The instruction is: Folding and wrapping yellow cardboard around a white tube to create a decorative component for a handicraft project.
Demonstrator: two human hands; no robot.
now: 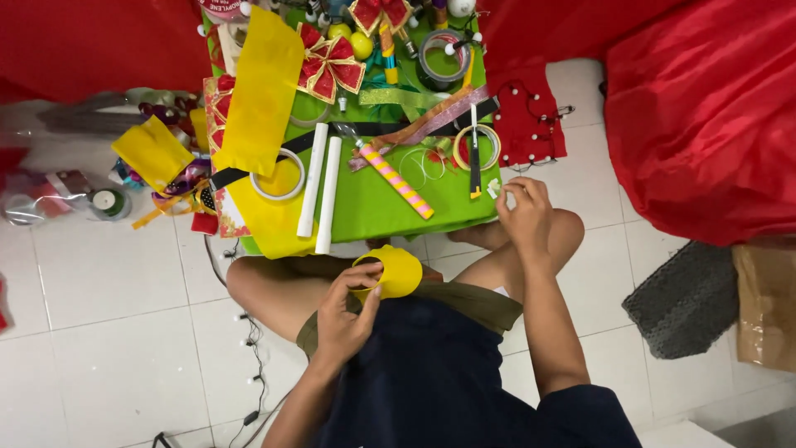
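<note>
L hand (347, 309) grips a curled strip of yellow paper bent into a loop (390, 272), fingers closed on its lower edge, held over the lap just below the green-covered table (373, 207). R hand (524, 209) is at the table's front right corner, fingertips pinched on a small white scrap (494, 190), next to a yellow-rimmed tape roll (477, 148) w/ a black strip across it. On the table: two white sticks (322, 192) side by side, a pink-and-yellow striped stick (396, 180), a white tape ring (279, 175), a red-and-gold ribbon bow (330, 68).
</note>
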